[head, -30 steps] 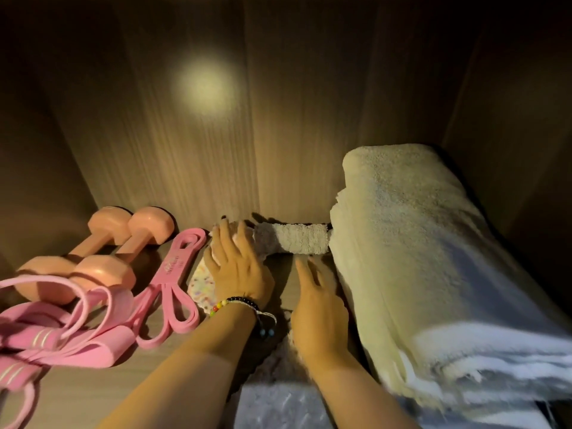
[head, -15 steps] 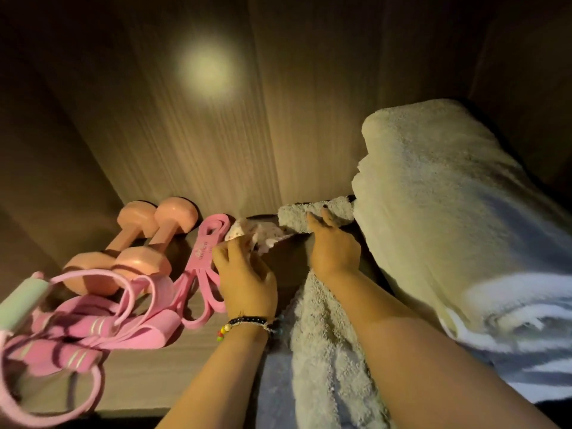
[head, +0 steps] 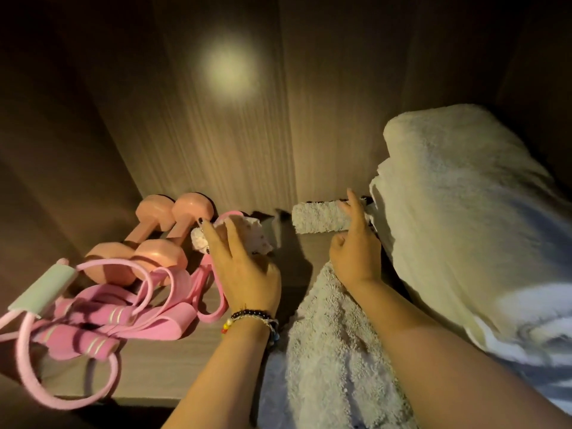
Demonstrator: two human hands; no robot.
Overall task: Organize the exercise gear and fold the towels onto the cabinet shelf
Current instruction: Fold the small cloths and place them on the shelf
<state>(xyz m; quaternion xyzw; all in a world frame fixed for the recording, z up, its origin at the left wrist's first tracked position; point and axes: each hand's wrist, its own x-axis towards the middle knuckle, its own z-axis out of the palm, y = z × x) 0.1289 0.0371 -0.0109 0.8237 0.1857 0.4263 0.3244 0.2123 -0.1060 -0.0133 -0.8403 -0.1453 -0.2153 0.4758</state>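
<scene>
On the cabinet shelf, my left hand grips a small white speckled cloth beside the pink gear. My right hand holds the grey towel near its far end. Its index finger points up against the towel's rolled edge, and its other fingers are curled. The towel's near part runs under my right forearm. A thick folded stack of cream and white towels lies just right of that hand.
Two pink dumbbells lie at the back left. In front of them sits a tangle of pink resistance bands and a pink rope with a mint handle. Wooden walls close the back and both sides.
My left hand has lifted the speckled cloth leftward toward the dumbbells. My right hand has slid right along the grey towel's rolled end, index finger now raised. The view has shifted.
</scene>
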